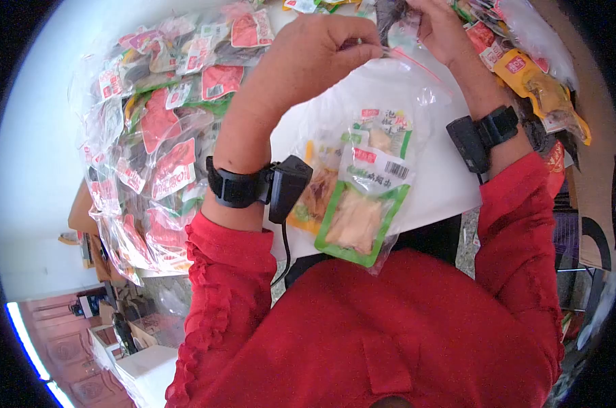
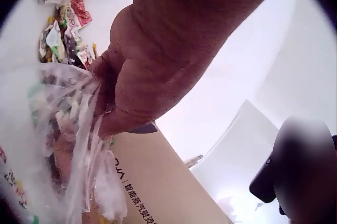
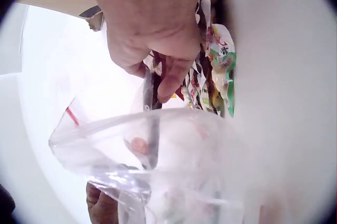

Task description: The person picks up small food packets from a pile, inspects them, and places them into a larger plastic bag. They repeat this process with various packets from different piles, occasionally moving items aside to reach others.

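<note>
My left hand (image 1: 308, 58) pinches the rim of a clear zip bag (image 1: 427, 88) with a red strip along its mouth. Inside the bag lie a green-edged food packet (image 1: 359, 217) with pale contents, a yellow packet (image 1: 311, 207) and another green-edged packet behind them. My right hand (image 1: 444, 34) is by the bag's far side. In the right wrist view its thumb and fingers pinch a dark, narrow packet (image 3: 152, 90), whose lower part overlaps the bag mouth. The left wrist view shows the bag plastic (image 2: 79, 108) gathered at the left fingertips.
A large pile of bagged food packets (image 1: 162, 136) covers the left of the white table (image 1: 450, 183). More packets lie at the right, among them a yellow one (image 1: 542, 85). A printed cardboard box (image 2: 152, 176) stands nearby.
</note>
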